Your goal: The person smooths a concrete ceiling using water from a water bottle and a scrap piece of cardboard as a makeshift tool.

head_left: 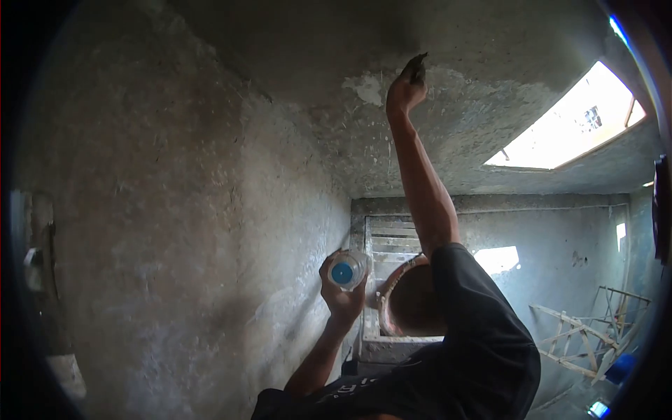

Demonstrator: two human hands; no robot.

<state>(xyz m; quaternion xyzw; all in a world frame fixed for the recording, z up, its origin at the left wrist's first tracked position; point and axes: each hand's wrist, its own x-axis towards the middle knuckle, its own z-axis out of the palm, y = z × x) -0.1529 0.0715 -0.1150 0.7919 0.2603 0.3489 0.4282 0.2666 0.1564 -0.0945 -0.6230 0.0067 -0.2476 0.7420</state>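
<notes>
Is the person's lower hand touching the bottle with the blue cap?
Touching. The head view shows the person's lower hand wrapped around the plastic bottle, gripping it from below.

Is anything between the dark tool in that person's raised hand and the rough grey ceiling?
Nothing visible. The raised hand holds the dark tool against the rough grey ceiling; the clear blue-capped plastic bottle is low in the other hand.

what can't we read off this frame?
- Head view: the item in the person's raised hand at the ceiling is dark and too small to identify.
- Bottle: only the blue-capped end shows; the lower hand hides its body and contents.
- The person's lower body is cut off by the bottom edge.
- Camera wearer's own hands: out of frame.
- Left-edge objects are lost in the dark lens rim.
</notes>
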